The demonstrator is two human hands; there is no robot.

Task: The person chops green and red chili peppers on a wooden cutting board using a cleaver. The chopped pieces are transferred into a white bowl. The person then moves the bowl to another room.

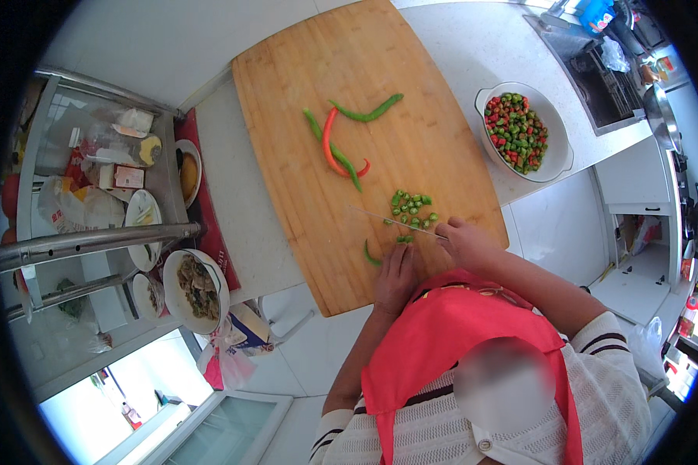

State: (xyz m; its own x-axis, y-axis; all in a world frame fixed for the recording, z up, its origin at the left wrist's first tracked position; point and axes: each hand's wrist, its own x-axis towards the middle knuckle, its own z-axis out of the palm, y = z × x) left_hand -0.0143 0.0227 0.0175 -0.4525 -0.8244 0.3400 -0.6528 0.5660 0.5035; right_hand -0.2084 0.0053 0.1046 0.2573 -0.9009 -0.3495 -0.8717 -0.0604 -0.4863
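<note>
My right hand (468,241) is closed around the handle of a knife (398,222), whose thin blade points left over the wooden cutting board (279,192). Just below the blade, my left hand (396,276) presses its fingertips on green chili pieces (405,239). A curved green chili end (371,254) lies beside those fingers. Beyond the blade is a group of cut green chili rings (412,203). Farther up the board, a red chili (327,142) lies across a green chili (343,157), near another curved green chili (372,115).
A white bowl (558,142) of chopped red and green chilies stands right of the board, near a sink (602,87). At left, a metal-framed rack (99,235) holds dishes and packages, with a white bowl of food (198,288) near the board's lower left.
</note>
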